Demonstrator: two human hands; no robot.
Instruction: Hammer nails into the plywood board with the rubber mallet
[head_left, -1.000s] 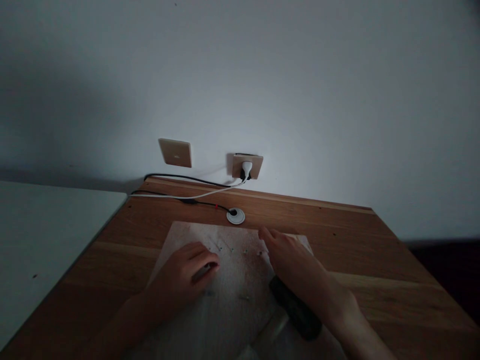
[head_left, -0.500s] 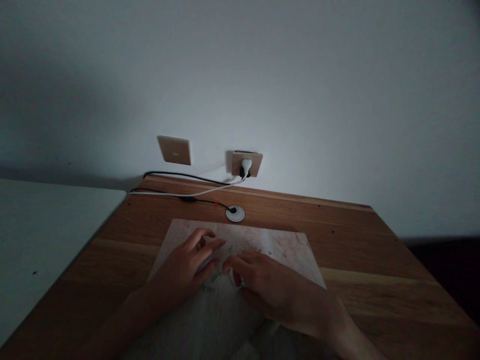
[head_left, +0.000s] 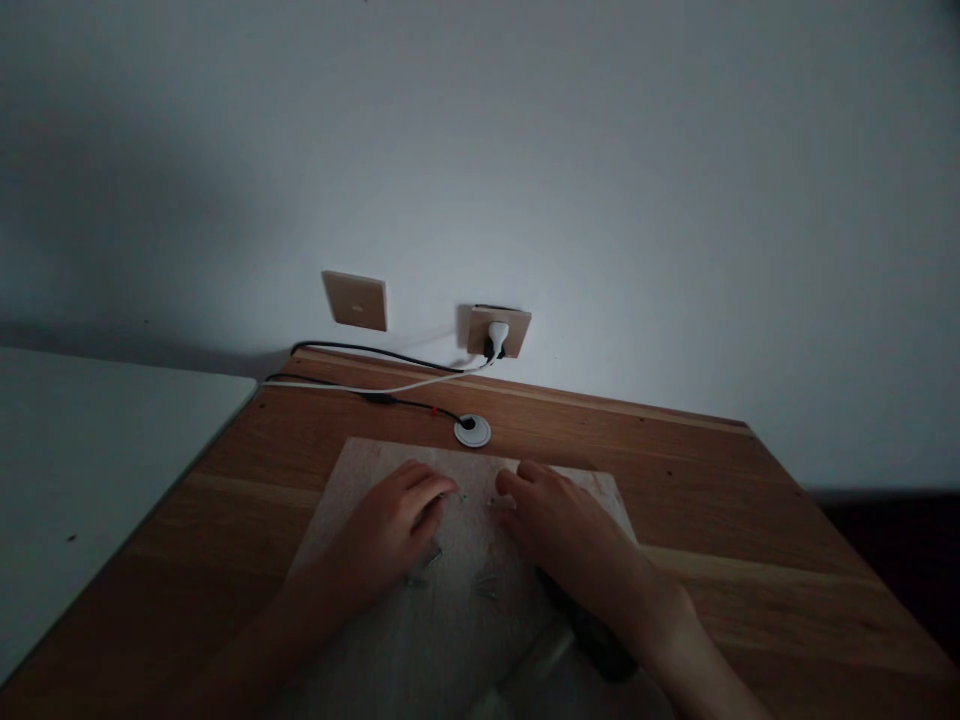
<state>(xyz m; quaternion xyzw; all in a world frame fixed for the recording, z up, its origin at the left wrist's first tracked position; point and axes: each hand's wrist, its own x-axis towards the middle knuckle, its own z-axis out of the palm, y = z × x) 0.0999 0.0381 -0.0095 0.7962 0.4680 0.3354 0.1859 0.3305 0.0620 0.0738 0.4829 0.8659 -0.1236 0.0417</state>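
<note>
A pale, stained board [head_left: 465, 620] lies flat on the wooden table [head_left: 712, 520], with several small pins or nails [head_left: 487, 585] scattered on it. My left hand [head_left: 394, 525] rests on the board's left part, fingers curled with their tips pressed to the surface; what they pinch is too small to make out. My right hand [head_left: 559, 525] lies palm down on the board's right part, fingers bent and close together near the small pieces. A dark handle-like object [head_left: 592, 635] lies under my right wrist. The light is dim.
Black and white cables [head_left: 375, 385] run along the table's back edge to a wall socket [head_left: 499, 332] and a round cable grommet [head_left: 472, 431]. A blank wall plate [head_left: 355, 300] sits left of the socket. A white table [head_left: 82, 460] adjoins on the left.
My right hand moved from touching the left hand back to the right and slightly forward. The left hand's fingers curled down onto the board. The dark object under my wrist shows again.
</note>
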